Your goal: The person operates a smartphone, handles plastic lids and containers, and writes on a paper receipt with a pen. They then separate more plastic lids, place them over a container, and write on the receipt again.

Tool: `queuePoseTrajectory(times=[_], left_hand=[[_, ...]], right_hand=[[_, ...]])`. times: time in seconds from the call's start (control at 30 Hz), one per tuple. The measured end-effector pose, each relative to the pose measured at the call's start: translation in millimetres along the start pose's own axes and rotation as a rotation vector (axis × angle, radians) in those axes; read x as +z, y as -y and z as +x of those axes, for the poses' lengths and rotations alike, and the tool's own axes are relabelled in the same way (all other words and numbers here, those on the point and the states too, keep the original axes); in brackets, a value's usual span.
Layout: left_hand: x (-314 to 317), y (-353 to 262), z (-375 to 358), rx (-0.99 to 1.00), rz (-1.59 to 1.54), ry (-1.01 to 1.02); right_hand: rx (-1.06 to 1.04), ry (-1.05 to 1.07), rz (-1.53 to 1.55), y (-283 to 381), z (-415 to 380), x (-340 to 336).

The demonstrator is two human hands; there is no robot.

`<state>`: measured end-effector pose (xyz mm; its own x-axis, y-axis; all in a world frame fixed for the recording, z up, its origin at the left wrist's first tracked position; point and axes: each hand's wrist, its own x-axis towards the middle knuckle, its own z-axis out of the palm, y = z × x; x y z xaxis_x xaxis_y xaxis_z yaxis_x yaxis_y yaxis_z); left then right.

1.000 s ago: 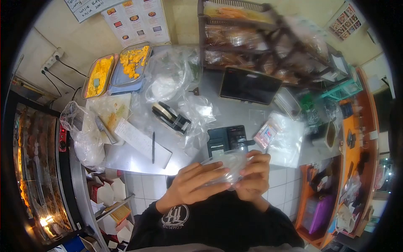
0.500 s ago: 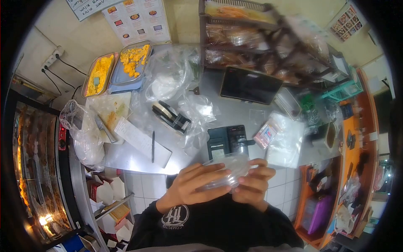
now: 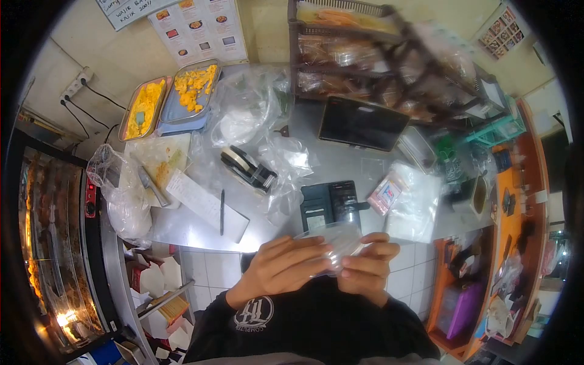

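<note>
Between my two hands, in front of my chest, is a clear plastic container (image 3: 342, 238); its see-through walls make it hard to tell whether it is one piece or a few nested ones. My left hand (image 3: 278, 264) grips its left side with the fingers laid across it. On the right side, the bent fingers of my right hand (image 3: 368, 264) pinch its edge. Just beyond the container, an opened dark phone wallet case (image 3: 317, 201) lies on the metal table (image 3: 277, 230).
A tape dispenser (image 3: 248, 169), a notepad (image 3: 204, 204) with a pen (image 3: 222, 213), and a knife (image 3: 152, 187) lie on the left. Trays of yellow food (image 3: 143, 109) stand behind. A tablet (image 3: 364, 125) and clear plastic bags (image 3: 415, 204) are to the right. A lit display case (image 3: 55, 243) is far left.
The clear container has tilted slightly between my hands, and my fingers have shifted a little on it. Everything on the table stays where it was.
</note>
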<state>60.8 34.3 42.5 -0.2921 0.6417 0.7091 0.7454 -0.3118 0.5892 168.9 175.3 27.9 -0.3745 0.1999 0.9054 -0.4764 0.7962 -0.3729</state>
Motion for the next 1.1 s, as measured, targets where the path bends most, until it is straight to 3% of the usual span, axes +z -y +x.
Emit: queuePoseTrajectory(times=[0.1, 0.33, 0.4, 0.43, 0.47, 0.5, 0.57, 0.6, 0.63, 0.67, 0.77, 0.83, 0.9, 0.97, 1.1], left_hand=[[-2.9, 0.5, -1.1, -0.043, 0.004, 0.031], [-6.8, 2.9, 2.0, 0.065, 0.006, 0.050], [-2.3, 4.1, -2.0, 0.055, -0.006, 0.063], [6.9, 6.0, -10.2, -0.075, -0.156, -0.101], [12.9, 7.8, -15.9, -0.204, -0.304, -0.266], [14.6, 9.2, -17.6, -0.202, -0.302, -0.266], [16.8, 11.2, -18.2, -0.758, -0.355, -0.637], [16.5, 12.3, -14.3, -0.756, -0.356, -0.635], [15.3, 14.1, -7.9, -0.792, -0.592, -0.755], [14.8, 15.6, -3.4, -0.819, -0.830, -0.872], [17.4, 16.0, -0.7, -0.822, -0.929, -0.904], [19.8, 19.8, -3.9, -0.807, -0.872, -0.834], [21.9, 23.8, -8.0, -0.786, -0.816, -0.765], [22.2, 26.4, -13.5, -0.787, -0.579, -0.511], [23.3, 35.6, -24.1, -0.628, -0.510, -0.477]], right_hand=[[-0.006, 0.001, -0.012, 0.9, 0.2, 0.1], [0.008, 0.012, -0.001, 1.9, -2.8, -1.6], [0.000, 0.095, -0.042, 1.2, 1.7, -3.3], [0.001, 0.095, -0.042, 2.2, 5.7, -1.7], [0.175, 0.030, -0.068, 3.3, 11.1, 1.6], [0.346, -0.034, -0.093, 2.2, 14.9, 4.1], [0.398, 0.017, -0.063, -7.3, 12.7, 1.0], [0.650, 0.036, 0.112, -6.3, 16.4, 1.5], [0.900, 0.055, 0.290, -5.5, 18.2, 1.5], [0.936, 0.155, 0.447, -6.5, 18.0, -1.6], [1.088, 0.133, 0.617, 1.0, 13.7, 4.9], [1.029, 0.054, 0.542, -0.1, 11.7, 7.6], [0.762, 0.079, 0.251, -10.3, 6.8, 2.2], [0.687, 0.107, 0.220, -10.5, 14.2, -1.8], [0.548, 0.072, 0.252, -10.4, 15.7, -0.3]])
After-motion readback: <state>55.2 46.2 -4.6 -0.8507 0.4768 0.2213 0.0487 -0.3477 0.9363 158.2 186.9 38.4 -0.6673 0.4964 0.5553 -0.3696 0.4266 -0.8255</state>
